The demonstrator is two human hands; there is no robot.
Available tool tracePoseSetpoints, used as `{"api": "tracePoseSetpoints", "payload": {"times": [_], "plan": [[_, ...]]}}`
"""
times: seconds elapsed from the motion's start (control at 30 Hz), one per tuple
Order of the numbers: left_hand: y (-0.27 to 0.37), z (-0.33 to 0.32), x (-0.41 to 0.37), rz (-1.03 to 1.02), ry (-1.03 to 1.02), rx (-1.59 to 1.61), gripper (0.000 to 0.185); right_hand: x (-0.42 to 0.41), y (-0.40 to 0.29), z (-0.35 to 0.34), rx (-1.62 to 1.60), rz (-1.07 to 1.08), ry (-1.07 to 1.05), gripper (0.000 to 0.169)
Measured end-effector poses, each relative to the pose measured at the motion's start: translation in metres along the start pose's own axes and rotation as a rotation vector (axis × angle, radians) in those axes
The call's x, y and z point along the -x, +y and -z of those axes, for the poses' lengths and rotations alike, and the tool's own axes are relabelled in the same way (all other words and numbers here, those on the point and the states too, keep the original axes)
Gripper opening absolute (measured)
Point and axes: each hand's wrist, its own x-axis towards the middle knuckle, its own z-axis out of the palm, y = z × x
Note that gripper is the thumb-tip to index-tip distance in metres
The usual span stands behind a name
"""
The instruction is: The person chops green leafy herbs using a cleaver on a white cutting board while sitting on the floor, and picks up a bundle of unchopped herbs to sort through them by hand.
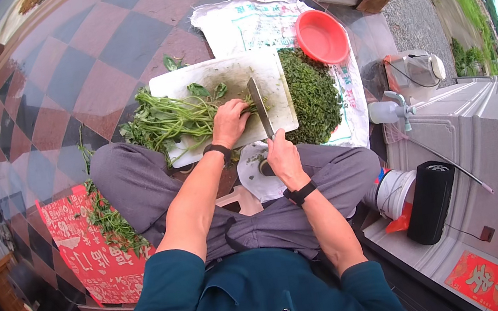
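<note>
My left hand presses down on a bundle of leafy green stems lying across a white cutting board. The stems run off the board's left side. In my right hand is the handle of a cleaver, its blade pointing away from me over the board, just right of my left fingers. Green bits stain the board near the blade. A heap of finely chopped greens lies against the board's right edge, on a white woven sack bearing print.
A red plastic basin rests on the sack behind the heap. Loose greens lie on a red printed sheet by my left knee. To the right stand a spray bottle, a white bucket and a black cylindrical speaker.
</note>
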Motion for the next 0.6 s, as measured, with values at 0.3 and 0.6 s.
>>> {"api": "tracePoseSetpoints", "payload": {"times": [0.3, 0.6], "plan": [[-0.009, -0.009, 0.003, -0.022, 0.010, -0.030, 0.015, -0.063, -0.019, -0.034, 0.008, 0.053, 0.148, 0.026], [-0.009, -0.002, 0.000, -0.055, -0.027, 0.037, 0.015, -0.073, -0.003, -0.005, 0.024, 0.169, 0.189, 0.025]]}}
